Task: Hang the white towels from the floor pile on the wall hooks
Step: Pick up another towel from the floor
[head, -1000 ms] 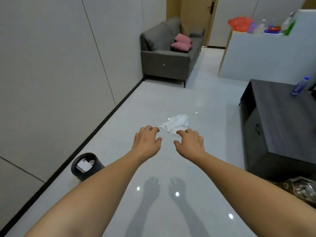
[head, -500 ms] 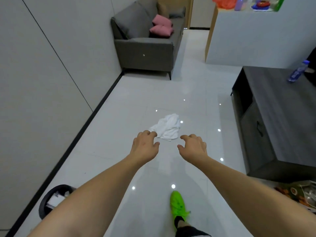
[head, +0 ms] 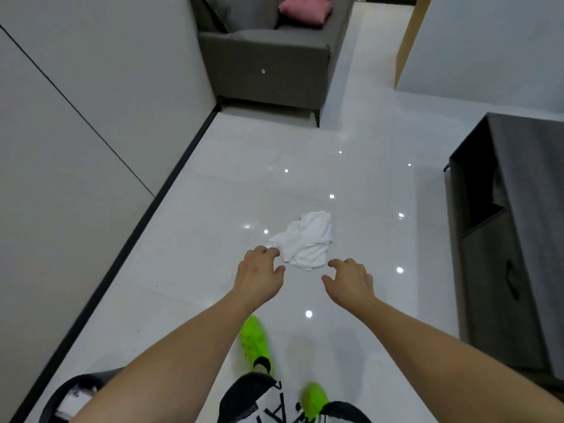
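At the bottom edge you can see your black-and-white shorts (head: 262,398) and two neon green shoes (head: 254,340) planted on the glossy white tiled floor (head: 213,209). A black round bin (head: 61,401) peeks out under your left forearm, close to the wall. Both your bare arms stretch forward and down. Your left hand (head: 259,276) hangs palm down with the fingers loosely curled, gripping nothing; its fingertips overlap the near left corner of the towel in this view, though you cannot tell whether they touch it. Your right hand (head: 349,280) is likewise relaxed and empty, fingers loosely bent, just short of the cloth's near right edge. The white towel pile (head: 308,239) lies crumpled on the floor right in front of both hands, in the middle of the walkway. To your right stands a dark grey cabinet (head: 518,239) with an open shelf. Along your left runs the pale panelled wall (head: 76,117) with a black skirting strip. Farther on sits a grey sofa (head: 268,62) carrying a pink cushion (head: 305,9), and beyond it to the right a white counter (head: 488,47) with a wooden edge.
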`<state>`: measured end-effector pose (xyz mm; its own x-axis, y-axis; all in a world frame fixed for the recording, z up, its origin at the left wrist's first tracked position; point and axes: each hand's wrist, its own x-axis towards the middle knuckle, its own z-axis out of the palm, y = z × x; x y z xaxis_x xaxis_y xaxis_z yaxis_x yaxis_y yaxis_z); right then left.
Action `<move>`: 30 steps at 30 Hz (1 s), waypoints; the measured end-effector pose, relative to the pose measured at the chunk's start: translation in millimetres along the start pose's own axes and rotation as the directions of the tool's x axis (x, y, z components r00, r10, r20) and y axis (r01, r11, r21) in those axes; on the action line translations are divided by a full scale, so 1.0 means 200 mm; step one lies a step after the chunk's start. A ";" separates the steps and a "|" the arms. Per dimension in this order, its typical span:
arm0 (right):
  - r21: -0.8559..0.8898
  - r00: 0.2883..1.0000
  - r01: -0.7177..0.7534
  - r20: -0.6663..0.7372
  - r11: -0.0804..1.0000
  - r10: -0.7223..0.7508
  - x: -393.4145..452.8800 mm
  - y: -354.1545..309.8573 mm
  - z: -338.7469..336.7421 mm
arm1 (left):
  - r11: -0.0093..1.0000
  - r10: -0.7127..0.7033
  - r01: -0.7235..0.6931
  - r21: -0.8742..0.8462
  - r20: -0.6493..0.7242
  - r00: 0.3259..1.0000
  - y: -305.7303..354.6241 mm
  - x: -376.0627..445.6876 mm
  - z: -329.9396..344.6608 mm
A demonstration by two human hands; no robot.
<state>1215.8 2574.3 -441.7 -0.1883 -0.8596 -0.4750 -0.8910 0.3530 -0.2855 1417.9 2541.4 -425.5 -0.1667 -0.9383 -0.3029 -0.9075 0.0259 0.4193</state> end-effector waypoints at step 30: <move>0.371 0.803 -0.586 0.386 0.720 0.454 2.38 0.21 0.52 | 0.922 -0.318 0.369 -0.115 0.317 0.894 -0.28 2.17 0.94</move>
<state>1131.4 2217.5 -766.0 -0.3965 -0.3868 -0.8326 -0.3776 0.8954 -0.2361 1324.1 2196.9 -742.5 0.0175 -0.7376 -0.6750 -0.8544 -0.3617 0.3731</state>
